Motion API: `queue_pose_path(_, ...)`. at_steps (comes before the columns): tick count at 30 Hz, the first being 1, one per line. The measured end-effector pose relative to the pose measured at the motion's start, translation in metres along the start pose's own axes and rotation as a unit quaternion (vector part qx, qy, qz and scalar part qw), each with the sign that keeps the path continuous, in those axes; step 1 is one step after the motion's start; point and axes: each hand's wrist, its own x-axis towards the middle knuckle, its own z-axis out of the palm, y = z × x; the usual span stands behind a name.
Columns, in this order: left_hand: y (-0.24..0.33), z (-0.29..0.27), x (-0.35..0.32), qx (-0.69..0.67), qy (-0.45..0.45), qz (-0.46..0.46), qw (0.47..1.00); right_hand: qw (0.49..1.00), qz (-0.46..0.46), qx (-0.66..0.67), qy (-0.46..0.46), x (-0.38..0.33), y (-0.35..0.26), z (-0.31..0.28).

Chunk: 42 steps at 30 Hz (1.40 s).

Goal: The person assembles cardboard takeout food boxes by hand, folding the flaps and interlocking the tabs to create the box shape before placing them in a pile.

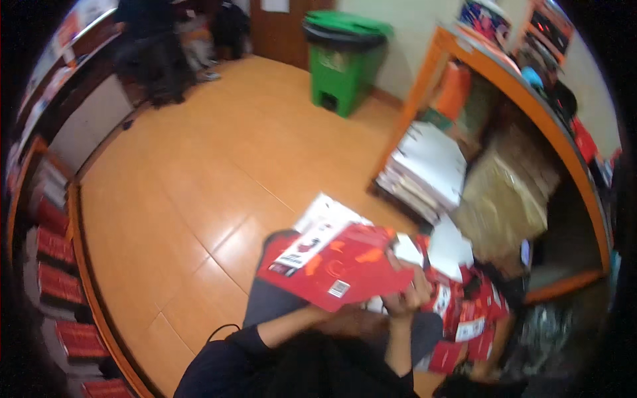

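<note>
Dark sleeves (265,358) are entering from 6 o'clock, nearest the lens. At 9 o'clock, red books (56,278) are sitting in rows on the left shelving (76,239). Left hand (345,317) is lying under a red booklet (345,265), mostly hidden; grip cannot be told. Booklet is tilting flat over the lap, just below frame centre, white pages (328,215) showing behind it. Right hand (408,295) is pinching the booklet's right edge, fingers closed on it. At 12 o'clock a green bin (345,56) is standing on the tiled floor (199,179). At 3 o'clock, stacked white papers (428,169) are filling an orange shelf (544,119); more red booklets (471,312) are lying at 4 o'clock.
</note>
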Motion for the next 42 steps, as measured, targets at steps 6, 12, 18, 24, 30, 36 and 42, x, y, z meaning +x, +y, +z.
queue_pose_path(6,-0.005,-0.020,-0.004,0.029,-0.005,-0.056,0.998,0.990,0.114,0.083,-0.016,-0.037,0.012,0.012)
queue_pose_path(12,-0.012,-0.017,-0.005,0.038,0.008,-0.070,0.997,0.989,0.122,0.057,-0.057,-0.031,0.011,0.020)
queue_pose_path(18,-0.010,-0.010,-0.013,0.045,0.021,-0.052,0.997,0.928,0.308,0.209,0.017,-0.065,0.020,0.028)
queue_pose_path(24,0.007,-0.012,0.010,0.170,-0.050,-0.001,0.984,0.991,0.121,0.046,-0.021,-0.039,0.006,0.026)
queue_pose_path(30,-0.027,-0.005,-0.009,0.040,-0.004,-0.089,0.995,0.985,0.158,0.010,-0.066,-0.053,0.012,0.028)
queue_pose_path(36,-0.039,-0.018,0.002,0.072,-0.069,-0.177,0.979,0.982,0.165,0.002,-0.088,-0.022,0.020,0.000)
queue_pose_path(42,-0.023,0.002,-0.008,-0.033,0.037,-0.109,0.993,0.962,0.251,0.088,-0.068,-0.031,0.004,0.006)
